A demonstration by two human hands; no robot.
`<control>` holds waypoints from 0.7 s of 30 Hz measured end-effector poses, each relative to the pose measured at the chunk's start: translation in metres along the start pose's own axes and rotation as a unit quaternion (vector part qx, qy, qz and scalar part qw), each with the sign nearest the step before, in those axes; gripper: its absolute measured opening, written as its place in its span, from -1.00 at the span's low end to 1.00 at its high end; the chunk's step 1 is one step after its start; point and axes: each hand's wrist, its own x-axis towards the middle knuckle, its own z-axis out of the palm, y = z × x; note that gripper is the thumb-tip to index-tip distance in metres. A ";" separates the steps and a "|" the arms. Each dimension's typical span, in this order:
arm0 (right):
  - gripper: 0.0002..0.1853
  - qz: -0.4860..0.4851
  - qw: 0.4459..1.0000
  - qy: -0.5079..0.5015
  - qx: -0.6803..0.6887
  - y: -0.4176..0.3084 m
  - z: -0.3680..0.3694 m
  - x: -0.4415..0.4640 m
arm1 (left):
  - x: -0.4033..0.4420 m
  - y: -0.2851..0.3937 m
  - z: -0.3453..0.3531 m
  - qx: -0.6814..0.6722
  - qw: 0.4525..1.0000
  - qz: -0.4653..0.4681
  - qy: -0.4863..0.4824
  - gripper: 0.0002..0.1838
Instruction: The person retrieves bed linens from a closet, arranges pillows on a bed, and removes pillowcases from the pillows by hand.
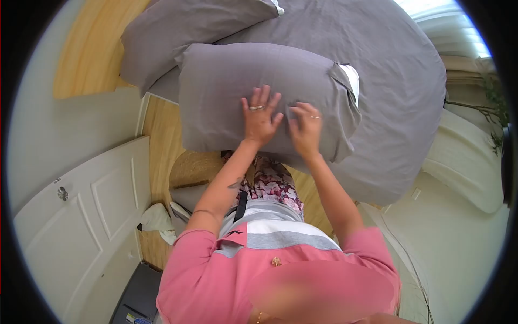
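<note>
While the person stands at the near edge of the bed [399, 119], both hands are at a plump pillow [216, 86] in a smooth grey case [208, 116]. The pillow lies crosswise in front of the body, at the near side of the bed, its lower edge just above the person's floral trousers [272, 181]. At its right end the case gapes in loose folds, and a strip of white shows in the opening.

The left hand [260, 119] rests palm down near the middle of the pillow, fingers spread wide and gripping nothing. The right hand [306, 127] is just beside it, apart from the left, over the same grey cloth. It is blurred, with the fingers partly bent; whether they touch or pinch the fabric, I cannot tell. Each hand wears at least one ring.

Beyond and to the left, a second pillow [183, 40] in matching grey overlaps the first one's corner, a bit of white showing at its far tip. A pale wooden panel [91, 48] stands at the upper left, above a white door [81, 227] with a round knob. Leafy branches [492, 110] reach in at the right, below a bright window [445, 19].
</note>
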 end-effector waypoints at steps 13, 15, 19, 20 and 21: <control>-0.52 0.330 0.917 -0.159 -0.159 0.263 -0.056 0.052 | -0.065 -0.319 -0.033 0.003 0.804 -0.540 -0.248 -0.31; -0.52 0.338 0.899 -0.192 -0.202 0.269 -0.057 0.053 | -0.074 -0.321 -0.039 -0.011 0.857 -0.474 -0.203 -0.34; -0.53 0.360 0.933 -0.004 0.017 0.264 -0.072 0.035 | -0.031 -0.246 -0.033 -0.003 0.939 -0.324 0.113 -0.48; -0.50 0.381 0.921 0.004 0.078 0.242 -0.067 0.036 | -0.008 -0.208 -0.038 -0.028 0.948 -0.252 0.194 -0.51; -0.46 0.360 0.932 0.015 0.046 0.224 -0.061 0.032 | 0.011 -0.174 -0.039 -0.042 0.952 -0.243 0.185 -0.51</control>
